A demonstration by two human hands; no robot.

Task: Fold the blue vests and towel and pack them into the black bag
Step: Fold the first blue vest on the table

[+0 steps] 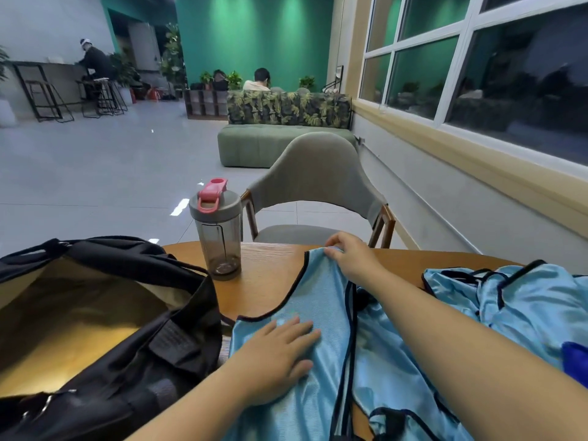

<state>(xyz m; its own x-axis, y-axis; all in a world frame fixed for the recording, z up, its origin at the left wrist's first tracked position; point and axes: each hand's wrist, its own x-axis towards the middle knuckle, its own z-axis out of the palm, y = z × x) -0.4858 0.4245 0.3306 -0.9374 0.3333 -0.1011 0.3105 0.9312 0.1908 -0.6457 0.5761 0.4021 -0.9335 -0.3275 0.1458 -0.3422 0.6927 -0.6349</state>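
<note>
So everything here sits on one round wooden table [270, 281], and I'll place stuff off that. On the table's left side there's one black bag [105, 329], unzipped and gaping wide, tan lining showing inside. Just right of the bag, toward the table's far edge, stands one smoky clear shaker bottle [219, 230] with a grey lid and a pink flip cap, upright.

Blue vests: I count two for sure. One light blue vest [318, 313] with dark trim is spread across the near-middle of the table, hanging off the near edge toward the person. The left hand [276, 354] lies flat on it, fingers straight and a bit spread, pressing the fabric down. The right hand [353, 256] is out at the vest's far end, fingers curled, pinching the shoulder strap near the table's far edge. The second vest [525, 300] is bunched up in a heap on the table's right side, apart from both hands. There's more blue cloth under the right forearm and I can't tell if that's the first vest or another one.

One darker blue bit [576, 361] pokes in at the table's right edge, maybe the towel, too cropped to say.

Past the table's far side: one grey chair [318, 179], one green sofa [280, 141], and two people way back in the room.
</note>
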